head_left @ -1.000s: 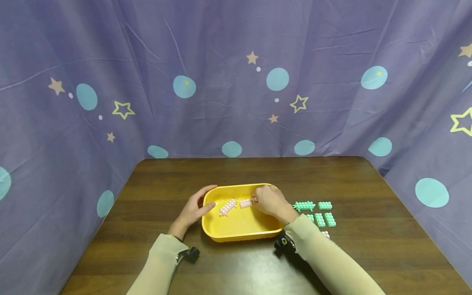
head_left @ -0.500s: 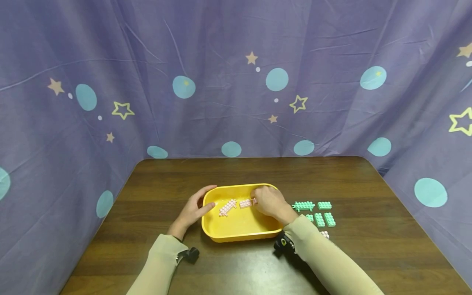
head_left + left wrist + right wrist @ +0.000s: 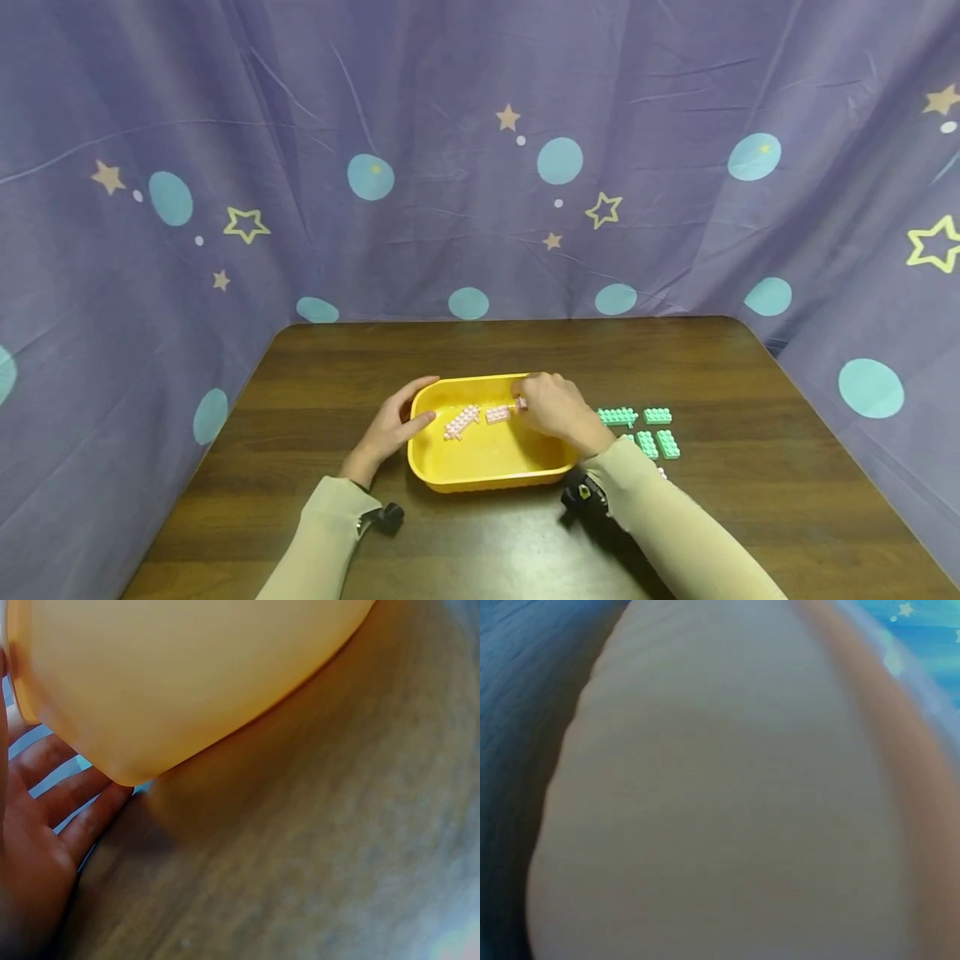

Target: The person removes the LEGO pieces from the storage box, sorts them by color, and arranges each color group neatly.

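A yellow plastic bin (image 3: 487,477) sits on the table. My left hand (image 3: 396,422) grips its left end, with the thumb over the rim and the fingers along the outside; the left wrist view shows these fingers (image 3: 71,795) against the bin's wall. Inside the bin lie a long studded pink toy block (image 3: 461,422) and a pink rectangular building brick (image 3: 497,414). My right hand (image 3: 551,403) reaches into the bin's right part and pinches a small pink toy piece (image 3: 521,403), mostly hidden by the fingers. A blurred pale surface fills most of the right wrist view.
Right of the bin, partly behind my right arm, are a long green studded block (image 3: 618,417) and several green bricks (image 3: 667,444). A white-pink piece (image 3: 662,473) peeks out beside the sleeve. A purple curtain (image 3: 465,233) hangs behind the wooden table (image 3: 337,354).
My right hand has shifted slightly right and up with the small pink piece, and its forearm now covers more of the green bricks. My left hand stays on the bin.
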Demonstrator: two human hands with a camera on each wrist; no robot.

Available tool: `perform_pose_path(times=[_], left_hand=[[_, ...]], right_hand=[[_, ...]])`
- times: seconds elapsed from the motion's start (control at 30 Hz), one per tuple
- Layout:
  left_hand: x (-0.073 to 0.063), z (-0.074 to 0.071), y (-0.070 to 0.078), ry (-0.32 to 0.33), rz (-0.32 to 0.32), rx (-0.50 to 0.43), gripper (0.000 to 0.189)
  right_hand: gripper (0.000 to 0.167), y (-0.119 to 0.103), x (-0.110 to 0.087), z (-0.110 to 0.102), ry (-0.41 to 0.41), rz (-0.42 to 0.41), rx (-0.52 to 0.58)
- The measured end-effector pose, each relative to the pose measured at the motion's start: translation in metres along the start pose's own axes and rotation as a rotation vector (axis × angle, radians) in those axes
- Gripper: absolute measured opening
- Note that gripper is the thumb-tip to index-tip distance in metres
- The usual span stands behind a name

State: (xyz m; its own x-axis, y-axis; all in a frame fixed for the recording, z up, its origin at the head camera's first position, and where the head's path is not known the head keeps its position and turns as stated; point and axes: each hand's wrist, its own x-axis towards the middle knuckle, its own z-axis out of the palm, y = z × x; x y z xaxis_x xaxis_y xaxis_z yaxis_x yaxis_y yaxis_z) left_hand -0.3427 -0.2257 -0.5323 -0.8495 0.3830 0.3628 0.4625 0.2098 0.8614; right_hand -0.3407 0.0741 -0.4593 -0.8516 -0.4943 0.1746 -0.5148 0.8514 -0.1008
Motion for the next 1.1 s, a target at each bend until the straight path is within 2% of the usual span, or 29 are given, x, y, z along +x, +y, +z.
perform_pose_path(times=[0.1, 0.33, 0.4, 0.5, 0.63, 0.73, 0.87, 0.97, 1.1], left_hand=[[-0.001, 0.000, 0.000, 0.007, -0.002, -0.004, 0.054], [-0.001, 0.002, 0.000, -0.005, 0.012, -0.009, 0.055], [-0.001, 0.001, 0.003, -0.010, 0.016, -0.011, 0.056], [0.000, 0.000, 0.016, -0.016, 0.016, -0.016, 0.055], [0.000, 0.000, 0.033, -0.028, 0.015, -0.003, 0.054], [-0.001, 0.002, 0.036, -0.031, 0.009, 0.001, 0.054], [-0.001, 0.003, 0.018, -0.014, -0.006, -0.001, 0.055], [0.000, 0.002, 0.013, -0.010, 0.003, -0.007, 0.055], [0.000, 0.001, 0.032, -0.023, 0.018, -0.014, 0.054]], right_hand=[[0.006, 0.001, -0.005, -0.009, 0.023, -0.008, 0.004], [0.018, 0.009, -0.025, -0.028, 0.077, -0.012, -0.002], [0.016, 0.013, -0.032, -0.032, 0.084, -0.009, -0.003], [0.015, 0.021, -0.042, -0.036, 0.105, -0.007, 0.012], [0.016, 0.036, -0.058, -0.040, 0.144, 0.022, 0.024], [0.016, 0.048, -0.074, -0.042, 0.155, 0.059, 0.023], [0.021, 0.066, -0.099, -0.044, 0.146, 0.099, 0.027], [0.024, 0.080, -0.117, -0.044, 0.141, 0.142, 0.029], [0.024, 0.095, -0.135, -0.043, 0.123, 0.207, 0.035]])
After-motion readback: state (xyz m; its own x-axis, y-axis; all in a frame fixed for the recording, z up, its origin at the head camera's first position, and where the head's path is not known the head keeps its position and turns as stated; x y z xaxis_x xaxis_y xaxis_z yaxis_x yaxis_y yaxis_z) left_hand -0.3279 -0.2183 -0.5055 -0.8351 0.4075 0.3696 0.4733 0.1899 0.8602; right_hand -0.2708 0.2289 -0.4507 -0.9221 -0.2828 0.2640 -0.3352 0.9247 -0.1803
